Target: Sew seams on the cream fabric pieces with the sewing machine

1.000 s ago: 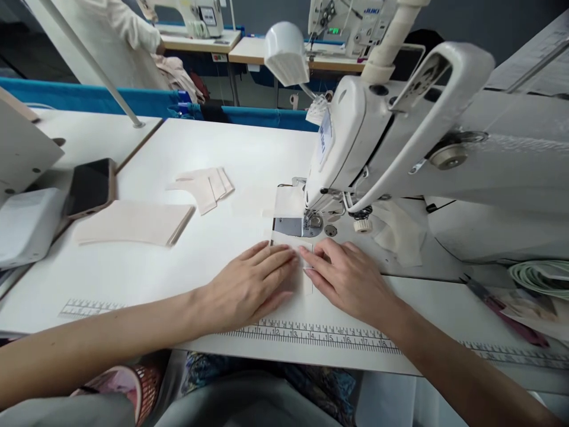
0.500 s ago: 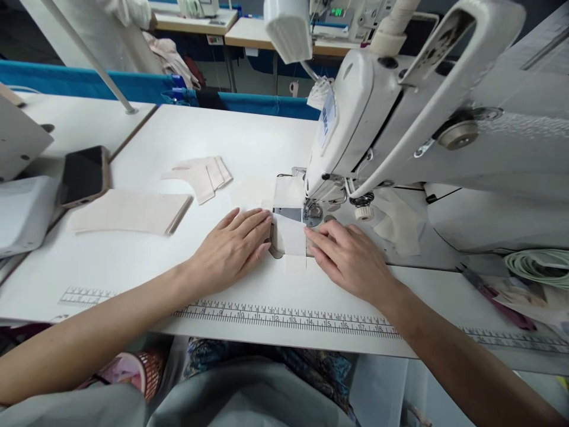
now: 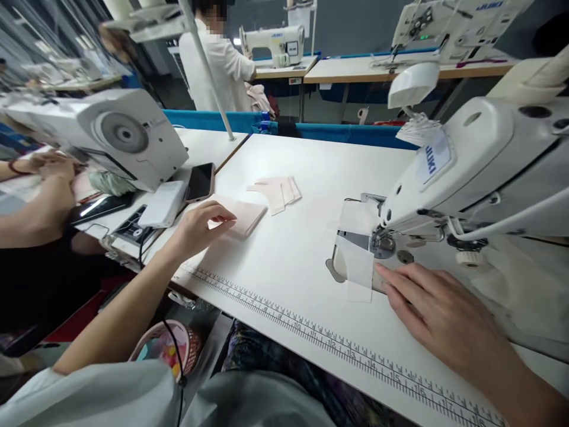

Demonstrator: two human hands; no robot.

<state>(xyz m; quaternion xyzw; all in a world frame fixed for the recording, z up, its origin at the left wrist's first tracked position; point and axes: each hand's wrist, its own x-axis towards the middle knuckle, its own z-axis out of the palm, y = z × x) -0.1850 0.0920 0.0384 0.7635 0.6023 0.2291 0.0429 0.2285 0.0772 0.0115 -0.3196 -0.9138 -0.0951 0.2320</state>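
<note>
My left hand (image 3: 198,228) is over the near left part of a stack of pale fabric pieces (image 3: 249,218). Its thumb and fingertips come together in a pinch at the stack; whether cloth is between them is not clear. My right hand (image 3: 438,308) lies on the sewing machine bed with fingers stretched out, the fingertips at the right edge of a white fabric strip (image 3: 359,261). That strip passes beside the presser foot (image 3: 382,244) of the white sewing machine (image 3: 471,160) and lies partly over the metal needle plate.
Beyond the stack lie small cut fabric pieces (image 3: 278,193). A phone (image 3: 200,182) and a white box-like device (image 3: 162,204) stand on the left. A printed ruler (image 3: 293,320) runs along the front edge. A co-worker's hands (image 3: 53,163) are at another machine (image 3: 128,133).
My left hand has left the white strip and moved left to the fabric stack. My right hand stays by the presser foot. The view has turned left.
</note>
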